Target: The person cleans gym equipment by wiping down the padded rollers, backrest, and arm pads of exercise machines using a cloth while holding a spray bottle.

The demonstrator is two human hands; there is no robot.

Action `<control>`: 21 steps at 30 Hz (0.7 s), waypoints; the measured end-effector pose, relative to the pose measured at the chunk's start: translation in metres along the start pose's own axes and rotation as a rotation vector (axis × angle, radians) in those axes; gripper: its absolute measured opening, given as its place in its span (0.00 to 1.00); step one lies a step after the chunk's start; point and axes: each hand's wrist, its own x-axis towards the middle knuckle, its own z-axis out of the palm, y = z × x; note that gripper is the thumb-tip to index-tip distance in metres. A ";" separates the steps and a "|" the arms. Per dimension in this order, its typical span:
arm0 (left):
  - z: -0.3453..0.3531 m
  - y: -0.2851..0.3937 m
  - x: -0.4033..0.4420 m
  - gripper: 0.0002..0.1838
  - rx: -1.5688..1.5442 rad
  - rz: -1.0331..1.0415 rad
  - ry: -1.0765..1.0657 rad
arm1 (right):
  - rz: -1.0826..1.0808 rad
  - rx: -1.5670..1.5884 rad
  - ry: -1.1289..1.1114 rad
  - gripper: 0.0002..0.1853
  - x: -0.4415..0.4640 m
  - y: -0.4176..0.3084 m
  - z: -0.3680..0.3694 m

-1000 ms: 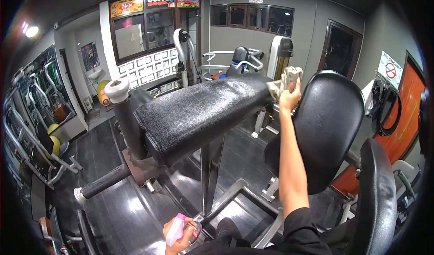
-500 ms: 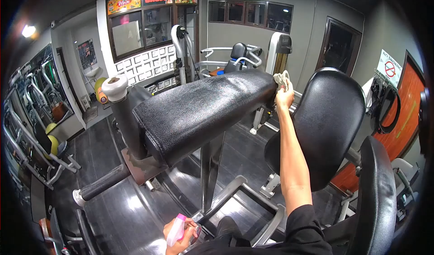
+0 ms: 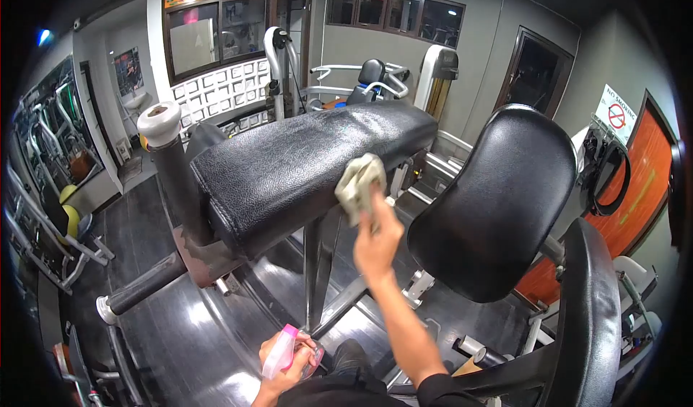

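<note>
A pale cloth (image 3: pixel 359 185) is gripped in my right hand (image 3: pixel 377 244), against or very near the front side of a long black padded cushion (image 3: pixel 310 154). The cushion's leather-like top has a shiny patch toward its far end. Low in the view, my left hand (image 3: pixel 289 361) is closed around a clear spray bottle with a pink top (image 3: pixel 281 351). Part of the bottle is hidden by my fingers. To the right of my right hand stands a black padded seat back (image 3: pixel 498 205).
A white-capped upright post (image 3: pixel 160 124) rises at the cushion's left end. Another black pad (image 3: pixel 593 313) stands close at the right. Metal frame bars cross the dark floor below. Other gym machines (image 3: pixel 437 75) stand behind, with a mirror (image 3: pixel 54 140) on the left.
My right hand has brought the cloth from the cushion's far right end leftward and nearer, to its front side. My left hand still holds the spray bottle. The view has shifted slightly.
</note>
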 end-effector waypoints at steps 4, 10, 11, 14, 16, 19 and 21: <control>0.005 0.002 0.008 0.08 0.012 0.034 0.026 | 0.174 0.369 -0.183 0.26 -0.054 -0.040 0.003; -0.014 0.010 0.008 0.03 0.145 0.087 0.354 | 0.602 0.520 -0.006 0.23 -0.092 0.004 -0.013; -0.015 0.014 0.009 0.03 0.134 0.116 0.406 | 0.602 0.498 0.013 0.23 -0.095 0.010 -0.018; -0.023 0.019 0.013 0.03 0.179 0.162 0.478 | 0.607 0.465 0.072 0.22 -0.106 0.024 -0.028; -0.025 0.021 0.016 0.03 0.235 0.187 0.492 | 0.593 0.459 0.077 0.22 -0.111 0.031 -0.031; -0.024 0.026 0.023 0.04 0.256 0.220 0.452 | 0.613 0.465 0.108 0.23 -0.115 0.038 -0.037; -0.019 0.032 0.026 0.05 0.408 0.191 0.416 | 0.634 0.509 0.144 0.22 -0.115 0.041 -0.039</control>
